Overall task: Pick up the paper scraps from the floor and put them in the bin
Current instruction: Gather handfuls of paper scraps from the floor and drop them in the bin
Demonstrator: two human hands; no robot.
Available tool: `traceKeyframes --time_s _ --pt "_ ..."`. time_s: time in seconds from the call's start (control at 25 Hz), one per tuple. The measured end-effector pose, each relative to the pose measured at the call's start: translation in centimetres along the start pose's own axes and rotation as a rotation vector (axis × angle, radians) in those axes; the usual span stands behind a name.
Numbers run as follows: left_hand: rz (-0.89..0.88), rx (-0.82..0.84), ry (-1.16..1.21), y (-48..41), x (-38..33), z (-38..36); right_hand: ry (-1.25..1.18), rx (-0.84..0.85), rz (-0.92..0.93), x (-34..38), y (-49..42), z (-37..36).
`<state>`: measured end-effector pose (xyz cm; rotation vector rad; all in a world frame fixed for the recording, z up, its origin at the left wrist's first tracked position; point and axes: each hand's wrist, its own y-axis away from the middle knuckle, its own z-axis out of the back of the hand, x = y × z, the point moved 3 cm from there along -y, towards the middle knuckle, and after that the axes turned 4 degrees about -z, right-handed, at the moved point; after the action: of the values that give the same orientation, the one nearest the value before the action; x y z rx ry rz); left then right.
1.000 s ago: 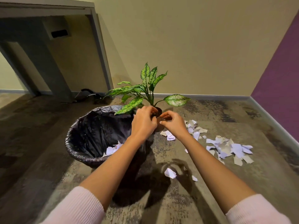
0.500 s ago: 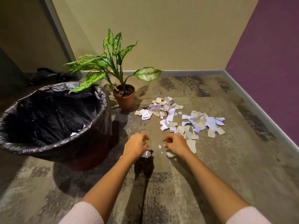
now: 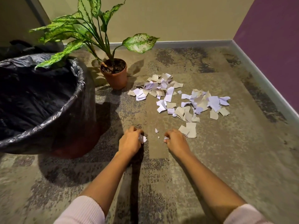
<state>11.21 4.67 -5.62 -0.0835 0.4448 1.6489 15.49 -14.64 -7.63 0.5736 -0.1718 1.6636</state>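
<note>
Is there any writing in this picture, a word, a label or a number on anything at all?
None can be read.
The paper scraps look blank on every face that shows.
The plant pot and the bin with its black liner show no label, brand or print.

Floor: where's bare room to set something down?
Free: carpet between scrap pile and purple wall; carpet behind the pile, to the back wall. Crowded: pile right of plant pot; bits between left hand and right hand, each gripping a scrap; bin fills left.
</note>
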Motion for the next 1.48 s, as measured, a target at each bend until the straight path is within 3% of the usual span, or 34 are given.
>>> traceKeyframes --time_s 0.36,0.56,0.8,1.0,1.16,1.32,1.48 --pt "0.029 -0.062 0.126 -0.8 0.1 0.0 -0.206 -0.044 -0.047 -1.1 -1.1 0.4" --pt "-0.050 -0.043 0.235 -1.9 -2.3 0.0 -0.053 0.027 0.057 -0.1 -2.2 0.2" --pt "-0.081 -0.084 0.097 -3.7 -4.9 -1.1 0.119 0.036 0.173 0.7 -2.5 0.4" --pt "-0.029 -0.149 0.024 -4.0 -5.6 -1.6 0.134 0.174 0.210 1.1 -3.4 1.0" --pt "-0.021 -0.132 0.043 -4.4 -5.7 -1.5 0.000 0.208 0.150 0.6 -3.5 1.1" --pt "0.081 -0.147 0.211 -3.6 -3.9 -1.4 -0.223 0.197 0.020 -0.4 -2.8 1.3" --pt "0.134 -0.175 0.291 -1.7 -1.6 -0.8 -0.223 0.199 0.092 0.2 -1.4 0.7"
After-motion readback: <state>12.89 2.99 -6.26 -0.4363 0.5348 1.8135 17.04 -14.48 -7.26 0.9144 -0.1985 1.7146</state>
